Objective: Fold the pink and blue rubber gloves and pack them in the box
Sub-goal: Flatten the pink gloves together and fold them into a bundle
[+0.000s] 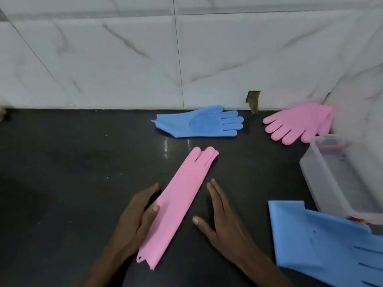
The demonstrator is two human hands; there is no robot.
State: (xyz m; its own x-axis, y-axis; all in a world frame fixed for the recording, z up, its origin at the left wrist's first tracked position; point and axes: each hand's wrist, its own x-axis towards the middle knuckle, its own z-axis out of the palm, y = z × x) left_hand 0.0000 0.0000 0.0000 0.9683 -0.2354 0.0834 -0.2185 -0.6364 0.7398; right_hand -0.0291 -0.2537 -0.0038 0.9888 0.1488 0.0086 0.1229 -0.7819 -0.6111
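Observation:
A pink glove [180, 201], folded lengthwise into a narrow strip, lies diagonally on the dark counter in front of me. My left hand [134, 220] rests along its left edge with the thumb pressing on top. My right hand [219, 216] lies flat on the counter just right of the strip, fingers apart, not touching it. A blue glove [199, 122] lies flat near the wall. A second pink glove [298, 123] lies at the back right. Another blue glove [323, 243] lies at the front right. The clear plastic box [323, 183] stands open at the right.
The dark counter [72, 162] ends at a white marble-tiled wall [124, 59]. A small broken hole [253, 101] shows in the wall's base between the far blue and pink gloves. The box holds something red, blurred.

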